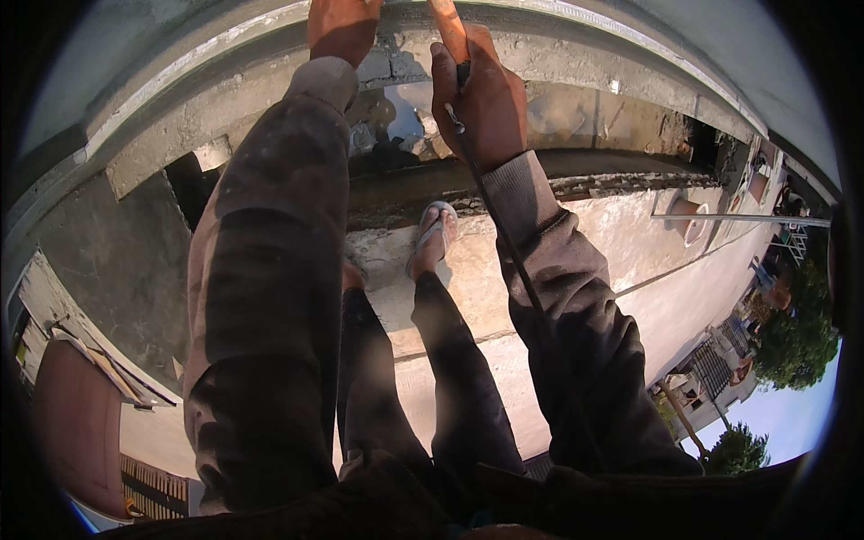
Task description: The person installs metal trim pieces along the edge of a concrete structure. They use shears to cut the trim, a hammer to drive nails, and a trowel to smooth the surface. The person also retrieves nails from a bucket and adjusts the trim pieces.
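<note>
My right hand (486,108) is wrapped round an orange, rod-like handle (449,27) with a dark lower end. The rest of this tool is cut off by the upper edge, so its kind does not show. A dark cord (498,211) hangs below that hand and runs down along my right forearm; whether it joins the handle is hidden. My left hand (344,31) reaches to the upper edge, over the grey concrete ledge (576,49). Its fingers lie outside the picture.
Below the ledge lies a trough-like channel (594,117) with a wet, reflective patch. My foot in a flip-flop (430,236) stands on pale concrete beside it. A bucket (691,223) and a long bar (747,219) are at the right. A brown panel (76,423) is at the lower left.
</note>
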`<action>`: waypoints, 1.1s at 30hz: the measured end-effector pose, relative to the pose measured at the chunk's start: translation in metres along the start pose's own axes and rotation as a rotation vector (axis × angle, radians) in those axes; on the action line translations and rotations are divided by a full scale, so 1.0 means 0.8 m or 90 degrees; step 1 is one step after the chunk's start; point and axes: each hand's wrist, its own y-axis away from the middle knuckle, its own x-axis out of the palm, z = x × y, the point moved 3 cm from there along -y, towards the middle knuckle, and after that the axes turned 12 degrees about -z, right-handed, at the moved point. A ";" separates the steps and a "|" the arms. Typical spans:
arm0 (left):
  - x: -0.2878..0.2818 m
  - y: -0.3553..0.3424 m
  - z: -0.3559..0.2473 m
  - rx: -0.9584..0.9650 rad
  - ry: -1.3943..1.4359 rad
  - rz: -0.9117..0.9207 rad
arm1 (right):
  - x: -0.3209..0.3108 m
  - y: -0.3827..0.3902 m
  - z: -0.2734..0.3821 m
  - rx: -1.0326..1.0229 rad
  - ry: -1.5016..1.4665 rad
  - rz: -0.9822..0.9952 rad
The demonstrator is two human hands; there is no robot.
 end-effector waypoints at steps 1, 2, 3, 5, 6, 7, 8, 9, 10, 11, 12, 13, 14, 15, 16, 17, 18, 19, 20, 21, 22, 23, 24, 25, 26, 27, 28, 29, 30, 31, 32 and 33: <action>0.000 0.002 0.003 0.004 -0.003 -0.009 | -0.002 -0.002 0.003 -0.002 -0.007 -0.015; 0.001 0.004 0.005 0.009 -0.005 -0.018 | -0.007 -0.005 0.007 -0.004 -0.014 -0.030; 0.001 0.007 0.003 0.012 -0.003 -0.023 | -0.013 -0.006 0.013 -0.002 -0.016 -0.046; 0.002 0.009 0.000 0.034 0.011 -0.016 | -0.014 0.000 0.014 -0.010 -0.021 -0.084; 0.004 0.008 0.004 0.047 0.015 -0.017 | -0.015 0.001 0.017 -0.018 -0.028 -0.105; 0.007 0.008 0.008 0.041 -0.009 -0.015 | -0.009 0.001 0.010 -0.014 0.000 -0.078; 0.009 0.009 0.011 0.036 -0.033 -0.013 | 0.003 0.001 -0.004 -0.011 0.027 -0.051; 0.011 0.008 0.012 0.030 -0.056 -0.011 | 0.008 0.001 -0.007 -0.007 0.055 -0.024; 0.012 0.007 0.012 0.032 -0.062 0.005 | 0.010 0.003 -0.009 -0.019 0.062 -0.031; 0.011 0.007 0.012 0.035 -0.069 0.020 | 0.007 0.005 -0.014 0.009 0.031 -0.032; 0.007 0.009 0.015 0.035 -0.082 0.035 | -0.002 0.005 -0.005 0.036 -0.003 -0.028; 0.002 0.010 0.011 0.011 -0.061 0.057 | -0.010 0.007 0.001 0.072 -0.027 -0.019; -0.003 0.005 0.011 -0.013 -0.041 0.079 | -0.015 0.010 0.006 0.087 -0.034 -0.007; -0.011 -0.012 -0.002 -0.025 -0.015 0.095 | -0.025 0.011 0.008 0.100 -0.043 -0.011; -0.028 -0.031 -0.031 -0.017 0.022 0.164 | -0.031 0.012 0.003 0.118 -0.052 -0.017; -0.062 -0.053 -0.069 -0.009 0.055 0.234 | -0.033 0.016 -0.006 0.101 -0.052 -0.050; -0.086 -0.062 -0.085 -0.010 0.079 0.295 | -0.030 0.021 -0.007 0.074 -0.056 -0.072; -0.081 -0.058 -0.073 0.023 0.041 0.283 | -0.029 0.024 -0.008 0.048 -0.060 -0.096; -0.067 -0.050 -0.053 0.057 0.004 0.272 | -0.028 0.025 -0.011 0.056 -0.067 -0.087; -0.065 -0.049 -0.051 0.090 -0.029 0.263 | -0.031 0.024 -0.008 0.067 -0.072 -0.080; -0.062 -0.047 -0.047 0.085 -0.027 0.265 | -0.032 0.024 -0.007 0.077 -0.075 -0.073; -0.059 -0.045 -0.045 0.079 -0.025 0.268 | -0.030 0.026 -0.008 0.074 -0.070 -0.077; -0.057 -0.045 -0.044 0.074 -0.024 0.269 | -0.027 0.027 -0.010 0.069 -0.066 -0.081; -0.054 -0.044 -0.041 0.082 -0.031 0.256 | -0.025 0.028 -0.011 0.064 -0.062 -0.085; -0.052 -0.042 -0.037 0.090 -0.038 0.243 | -0.025 0.028 -0.010 0.063 -0.058 -0.083; -0.049 -0.039 -0.036 0.099 -0.043 0.231 | -0.024 0.028 -0.011 0.062 -0.053 -0.082; -0.047 -0.036 -0.034 0.087 -0.049 0.224 | -0.024 0.028 -0.011 0.061 -0.048 -0.081; -0.044 -0.032 -0.033 0.075 -0.056 0.218 | -0.023 0.028 -0.011 0.061 -0.054 -0.077; -0.043 -0.031 -0.034 0.063 -0.063 0.211 | -0.022 0.028 -0.010 0.061 -0.061 -0.073; -0.043 -0.031 -0.035 0.061 -0.064 0.206 | -0.020 0.028 -0.010 0.061 -0.068 -0.069; -0.042 -0.029 -0.037 0.059 -0.065 0.201 | -0.019 0.028 -0.010 0.053 -0.059 -0.074; -0.044 -0.029 -0.039 0.056 -0.068 0.195 | -0.016 0.028 -0.011 0.045 -0.050 -0.077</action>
